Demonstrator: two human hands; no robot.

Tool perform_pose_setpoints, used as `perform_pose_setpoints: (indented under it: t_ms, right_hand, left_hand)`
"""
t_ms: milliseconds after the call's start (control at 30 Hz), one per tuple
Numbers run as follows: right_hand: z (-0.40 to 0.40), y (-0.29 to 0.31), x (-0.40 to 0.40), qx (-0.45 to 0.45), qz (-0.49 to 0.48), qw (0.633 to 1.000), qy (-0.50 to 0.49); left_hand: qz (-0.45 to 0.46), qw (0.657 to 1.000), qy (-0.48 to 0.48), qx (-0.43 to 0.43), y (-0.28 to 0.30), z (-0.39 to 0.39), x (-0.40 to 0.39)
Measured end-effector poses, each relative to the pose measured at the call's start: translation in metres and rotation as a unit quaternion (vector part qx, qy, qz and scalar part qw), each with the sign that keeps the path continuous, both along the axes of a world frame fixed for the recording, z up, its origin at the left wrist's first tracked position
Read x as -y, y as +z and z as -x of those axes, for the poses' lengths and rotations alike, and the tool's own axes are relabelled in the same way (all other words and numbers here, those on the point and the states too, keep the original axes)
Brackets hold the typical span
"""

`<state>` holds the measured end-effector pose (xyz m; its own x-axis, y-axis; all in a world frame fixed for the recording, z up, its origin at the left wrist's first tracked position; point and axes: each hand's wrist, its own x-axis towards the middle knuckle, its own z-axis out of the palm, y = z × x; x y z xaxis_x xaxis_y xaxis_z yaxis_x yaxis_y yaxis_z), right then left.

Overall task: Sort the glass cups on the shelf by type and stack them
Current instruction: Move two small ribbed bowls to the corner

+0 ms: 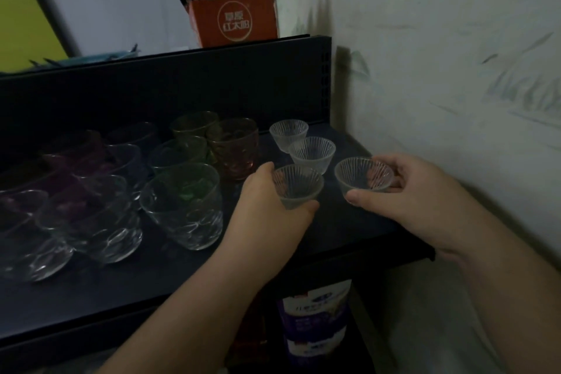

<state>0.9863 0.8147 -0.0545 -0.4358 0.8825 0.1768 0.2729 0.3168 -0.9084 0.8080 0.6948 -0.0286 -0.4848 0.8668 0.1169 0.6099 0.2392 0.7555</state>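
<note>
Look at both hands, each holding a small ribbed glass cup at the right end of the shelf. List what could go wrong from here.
1. The right hand grips its ribbed cup near the shelf's front edge; a slip could send it off the shelf.
2. The left hand holds its cup close to two standing ribbed cups; it might knock them.
3. Nesting glass in glass may chip a rim.

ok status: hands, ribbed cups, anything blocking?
Left hand and right hand each grip one ribbed cup. Two more behind, unstacked. Nothing blocking.
</note>
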Motion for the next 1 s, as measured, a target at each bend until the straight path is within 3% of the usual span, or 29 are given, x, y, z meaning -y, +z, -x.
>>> perform_pose_setpoints:
  t_ms: [700,867,1000]
  right_hand:
    - [0.022,0.007,-0.009,0.038,0.027,0.999,0.027]
    - [0.015,0.011,0.006,0.036,-0.05,0.998,-0.012]
    - [0.005,0.012,0.021,-0.021,-0.107,0.994,-0.025]
  left_hand:
    - [-0.001,0.999,0.038,0.011,0.003,-0.004,-0.011]
    - [-0.023,0.999,0.016,-0.033,0.003,-0.01,0.001]
    - [-0.076,0.993,-0.014,-0.089,0.003,-0.02,0.017]
